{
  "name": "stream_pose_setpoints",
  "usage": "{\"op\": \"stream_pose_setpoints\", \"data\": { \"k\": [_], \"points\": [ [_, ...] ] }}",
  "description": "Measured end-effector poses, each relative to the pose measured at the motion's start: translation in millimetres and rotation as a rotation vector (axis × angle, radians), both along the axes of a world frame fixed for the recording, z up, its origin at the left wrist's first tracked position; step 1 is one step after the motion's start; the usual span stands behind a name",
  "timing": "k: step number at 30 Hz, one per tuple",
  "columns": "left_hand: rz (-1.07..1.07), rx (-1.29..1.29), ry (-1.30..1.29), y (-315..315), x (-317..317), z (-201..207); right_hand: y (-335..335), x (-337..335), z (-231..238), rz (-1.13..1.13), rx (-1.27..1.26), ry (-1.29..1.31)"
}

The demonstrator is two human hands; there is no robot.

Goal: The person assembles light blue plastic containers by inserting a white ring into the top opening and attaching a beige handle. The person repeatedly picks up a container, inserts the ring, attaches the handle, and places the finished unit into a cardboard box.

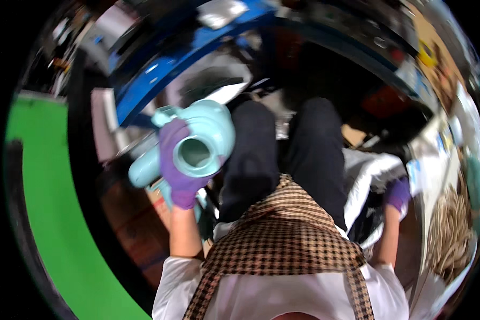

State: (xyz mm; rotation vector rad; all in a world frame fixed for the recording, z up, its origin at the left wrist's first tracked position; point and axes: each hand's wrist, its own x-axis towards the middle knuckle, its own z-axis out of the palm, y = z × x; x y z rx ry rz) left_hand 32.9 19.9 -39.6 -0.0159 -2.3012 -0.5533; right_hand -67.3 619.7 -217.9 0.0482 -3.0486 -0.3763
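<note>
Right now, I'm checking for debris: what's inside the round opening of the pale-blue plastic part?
Inside the pale-blue part, in the left hand, only a shaded hollow shows; its walls cover the rest.

The pale blue part (221, 128) looks like smooth moulded plastic, its rounded skin softly glossy, with an even rim around the opening. On the left hand (177, 160) and right hand (397, 194), the purple gloves appear thin and rubbery, more matt than shiny. The apron (282, 253) is woven checked cloth, the trousers (253, 154) dark matt fabric, the shirt (173, 282) plain white cloth. The white bag (376, 162) seems thin, creased plastic film. The green strip (42, 186) is smooth and flat-toned; the blue beam (165, 77), blurred here, is probably painted metal, with glossy highlights. The beige bundle (448, 234) looks stringy and rough.
</note>
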Motion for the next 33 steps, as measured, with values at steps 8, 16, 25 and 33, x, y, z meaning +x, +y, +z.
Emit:
{"op": "stream_pose_setpoints", "data": {
  "k": [8,16,25,33],
  "points": [
    [0.032,0.011,-0.010,-6.6,8.6,-5.2,-233.0,-10.9,168.9,0.233,-1.700,-0.119],
    [0.027,0.066,-0.068,-3.5,14.0,9.2,-371.8,-1.0,128.1,1.230,-0.656,-0.113],
    [-0.041,0.033,-0.063,10.4,2.8,24.9,-413.7,-19.7,228.0,1.379,-1.506,-0.594],
    [-0.030,0.042,-0.078,29.8,-8.3,29.2,-418.9,2.8,229.5,1.249,-1.108,-0.242]
  ]
}}
